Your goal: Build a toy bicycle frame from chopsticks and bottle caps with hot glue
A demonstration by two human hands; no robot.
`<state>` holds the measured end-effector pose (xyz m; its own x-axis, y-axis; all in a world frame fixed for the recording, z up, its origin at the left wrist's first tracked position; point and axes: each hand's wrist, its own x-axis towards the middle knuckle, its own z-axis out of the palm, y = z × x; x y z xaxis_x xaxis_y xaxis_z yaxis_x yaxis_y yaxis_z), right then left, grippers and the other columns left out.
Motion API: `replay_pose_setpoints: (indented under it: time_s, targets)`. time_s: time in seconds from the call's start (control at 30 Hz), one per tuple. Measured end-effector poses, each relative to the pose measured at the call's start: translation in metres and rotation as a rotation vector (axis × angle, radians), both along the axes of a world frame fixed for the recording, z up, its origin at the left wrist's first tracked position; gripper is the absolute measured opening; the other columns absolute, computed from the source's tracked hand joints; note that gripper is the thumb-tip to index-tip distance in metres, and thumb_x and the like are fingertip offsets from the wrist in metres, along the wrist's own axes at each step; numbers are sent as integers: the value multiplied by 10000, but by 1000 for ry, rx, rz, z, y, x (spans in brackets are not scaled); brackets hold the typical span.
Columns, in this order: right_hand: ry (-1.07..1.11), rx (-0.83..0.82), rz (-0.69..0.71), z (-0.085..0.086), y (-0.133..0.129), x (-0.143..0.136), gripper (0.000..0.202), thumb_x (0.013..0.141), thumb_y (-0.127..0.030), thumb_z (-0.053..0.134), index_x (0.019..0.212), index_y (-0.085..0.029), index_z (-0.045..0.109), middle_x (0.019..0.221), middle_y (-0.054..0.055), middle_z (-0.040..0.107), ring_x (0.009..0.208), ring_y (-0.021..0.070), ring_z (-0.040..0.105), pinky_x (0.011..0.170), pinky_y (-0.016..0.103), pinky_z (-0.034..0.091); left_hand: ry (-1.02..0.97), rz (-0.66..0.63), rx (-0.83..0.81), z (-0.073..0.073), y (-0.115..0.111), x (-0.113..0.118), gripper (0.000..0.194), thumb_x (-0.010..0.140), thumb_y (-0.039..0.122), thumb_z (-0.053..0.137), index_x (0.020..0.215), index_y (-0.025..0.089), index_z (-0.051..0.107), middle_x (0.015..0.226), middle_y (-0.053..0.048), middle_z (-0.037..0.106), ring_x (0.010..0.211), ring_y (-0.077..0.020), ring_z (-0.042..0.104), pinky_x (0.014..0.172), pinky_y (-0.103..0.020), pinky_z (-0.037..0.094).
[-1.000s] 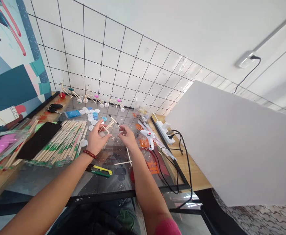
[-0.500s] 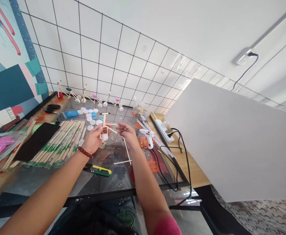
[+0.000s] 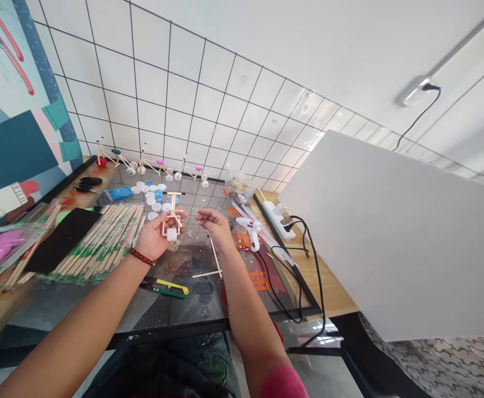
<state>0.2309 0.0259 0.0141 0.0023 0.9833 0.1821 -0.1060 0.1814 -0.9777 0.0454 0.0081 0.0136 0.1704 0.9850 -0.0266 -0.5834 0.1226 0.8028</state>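
Observation:
My left hand [image 3: 154, 236], with a red bead bracelet at the wrist, holds a small wooden stick frame [image 3: 173, 209]. A white wheel [image 3: 171, 234] sits between the frame's lower sticks, facing me. To the right, my right hand [image 3: 214, 225] hovers beside the frame with fingers apart and nothing between them. Two joined sticks [image 3: 214, 254] lie on the glass tabletop under my right hand. Yellow-green snips [image 3: 170, 288] rest below my left hand. White and blue discs [image 3: 150, 196] are scattered behind the frame.
At the right lie a white glue gun [image 3: 250, 229] with a black cord, glue sticks [image 3: 266, 237] and a power strip [image 3: 278, 220]. Wrapped sticks [image 3: 100, 240] and a black sheet [image 3: 63, 239] lie left. Finished stick models [image 3: 148, 162] stand along the wire grid.
The stick frame has turned in my left hand, so its wheel now faces me. My right hand no longer reaches the frame's sticks, which have swung away from it.

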Motion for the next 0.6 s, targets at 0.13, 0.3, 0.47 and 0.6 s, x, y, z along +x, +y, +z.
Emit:
replay_pose_setpoints:
  time_s: [0.13,0.3,0.47,0.6]
  targets:
    - [23,-24,-31,-1,1,-1,397,548,-148,521,877,-197,738,767,-1,730,690,127,631,738,274,524,15,-28,34,1,0,1,328,773,379,676,1007,162,751,1025,-144,761,889,-273,714,844,-484,585]
    - [3,-68,-191,-5,8,5,347,563,-147,533,848,-191,727,799,12,742,729,150,654,758,298,534,239,49,187,-8,1,7,440,617,318,841,1032,200,753,1120,-107,743,1033,-266,678,919,-437,545]
    - [-6,-61,-298,-6,11,14,296,629,-178,571,888,-197,711,873,26,755,825,168,666,796,304,528,629,323,397,-17,1,13,463,620,374,820,1038,194,737,1128,-94,722,1036,-280,653,961,-474,519]
    - [-32,-30,-289,-1,6,9,242,719,-276,620,928,-196,713,874,30,753,808,165,662,792,303,529,828,502,542,-17,0,14,376,671,336,780,1018,197,734,1068,-84,703,971,-259,648,944,-446,525]
